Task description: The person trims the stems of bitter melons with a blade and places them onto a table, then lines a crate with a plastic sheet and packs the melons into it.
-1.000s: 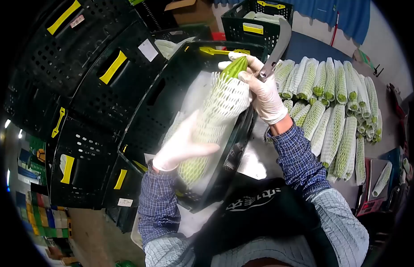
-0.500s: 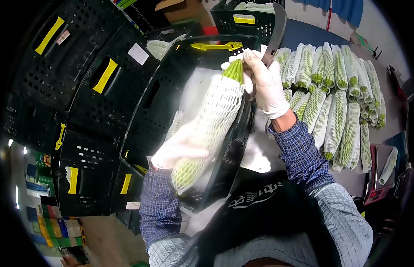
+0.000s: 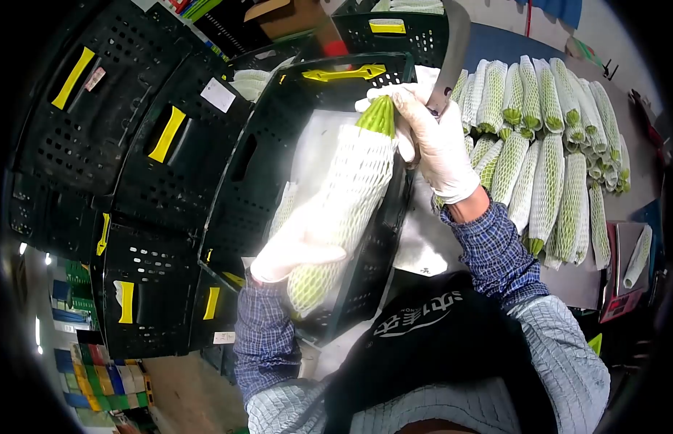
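A ridged green gourd (image 3: 354,177) in a white foam net sleeve lies slanted over an open dark crate (image 3: 239,188). My left hand (image 3: 297,249), in a white glove, is closed around its lower part; the glove hides some fingers. At the bare green upper end, my gloved right hand (image 3: 434,137) pinches the tip with thumb and fingers. That same hand also holds a knife (image 3: 456,54), its wide blade pointing up and away; the handle is hidden in the palm. Inside the crate are a pale liner sheet (image 3: 318,148) and part of another netted gourd (image 3: 284,206).
Several netted gourds (image 3: 550,155) lie in rows on the table (image 3: 488,50) to the right. Dark crates with yellow handles (image 3: 166,134) are stacked at left, and another crate (image 3: 391,40) stands behind. A red-edged tray or scale (image 3: 622,289) sits at far right.
The view has shifted slightly. Both hands keep their hold on the gourd, and the knife stays in my right hand, its blade a little more upright.
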A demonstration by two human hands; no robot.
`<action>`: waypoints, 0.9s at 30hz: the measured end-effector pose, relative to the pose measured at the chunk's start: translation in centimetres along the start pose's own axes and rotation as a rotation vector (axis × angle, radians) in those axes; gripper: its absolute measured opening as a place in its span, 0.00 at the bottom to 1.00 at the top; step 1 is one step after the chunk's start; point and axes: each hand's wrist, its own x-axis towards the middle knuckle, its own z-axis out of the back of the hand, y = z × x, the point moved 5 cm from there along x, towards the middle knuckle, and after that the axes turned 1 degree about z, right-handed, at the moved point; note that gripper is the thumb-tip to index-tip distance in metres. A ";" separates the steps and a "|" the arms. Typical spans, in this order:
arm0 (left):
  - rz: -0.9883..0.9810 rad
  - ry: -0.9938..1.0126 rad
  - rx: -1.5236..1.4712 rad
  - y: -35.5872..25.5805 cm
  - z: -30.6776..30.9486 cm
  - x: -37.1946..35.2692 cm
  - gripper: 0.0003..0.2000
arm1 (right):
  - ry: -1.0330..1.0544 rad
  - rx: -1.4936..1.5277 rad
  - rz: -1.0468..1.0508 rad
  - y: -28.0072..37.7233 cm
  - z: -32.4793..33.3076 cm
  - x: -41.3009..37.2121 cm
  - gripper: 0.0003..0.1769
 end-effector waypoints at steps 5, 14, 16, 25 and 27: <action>-0.112 -0.093 0.208 -0.1 0.2 0.1 0.45 | -0.059 -0.350 0.147 1.6 -1.1 -1.2 0.11; -0.146 -0.069 0.417 0.0 0.8 0.5 0.44 | -0.125 -0.162 0.168 0.6 -0.7 -0.5 0.13; -0.147 -0.067 0.394 0.0 0.8 0.6 0.44 | -0.129 -0.186 0.150 1.1 -0.8 -0.8 0.13; -0.089 -0.103 0.358 0.0 1.1 0.5 0.47 | -0.099 -0.333 0.155 0.9 -1.1 -1.0 0.11; -0.096 -0.116 0.352 -0.1 0.9 0.5 0.47 | -0.119 -0.440 0.300 0.9 -1.4 -1.1 0.11</action>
